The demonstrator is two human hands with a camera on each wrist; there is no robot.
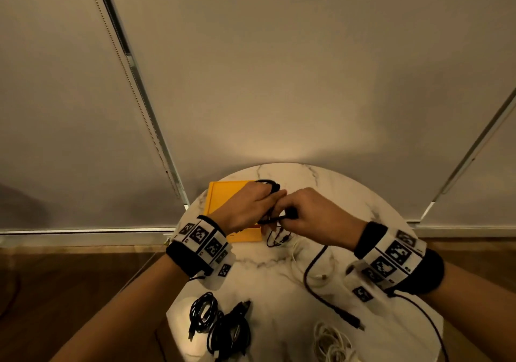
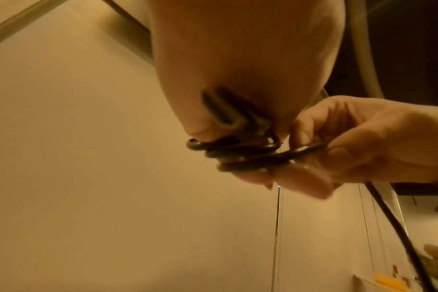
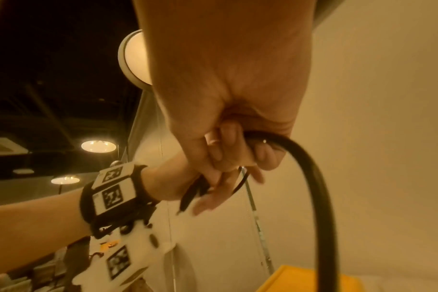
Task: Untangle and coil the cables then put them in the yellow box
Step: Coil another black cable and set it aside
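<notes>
Round marble-look table (image 1: 349,194), smooth, pale, grey-veined; everything below is placed from the two-handed grip held above its far half. Directly under and left of the grip: yellow box (image 1: 220,194), flat, shallow, hard-edged, matte; what it holds, if anything, cannot be seen behind the left hand. Left hand (image 1: 245,208) has its fingers curled round a small bundle of black cable (image 2: 238,150), several tight glossy round-section loops stacked against the fingers. Right hand (image 1: 310,216), touching the left, pinches the same cable just beside the loops; from this pinch the free tail (image 1: 315,283) drops toward the body, curves across the table and ends in a metal-tipped plug (image 1: 357,324). Well behind the grip, near the table's front edge: two wound black bundles (image 1: 220,322), and to their right a loose white cable coil (image 1: 332,342), thinner and matte. Just below the grip, more thin white and black cable (image 1: 282,238) lies slack. Judged step: winding, loops partly formed, long tail left. Risks: the cable looks stiff and springy, so loosening the left fingers could let the stacked loops spring apart; the dragged tail could snag the slack cables below the grip or catch its plug on them; loops wound too tight may kink near the fold seen at the left palm.
</notes>
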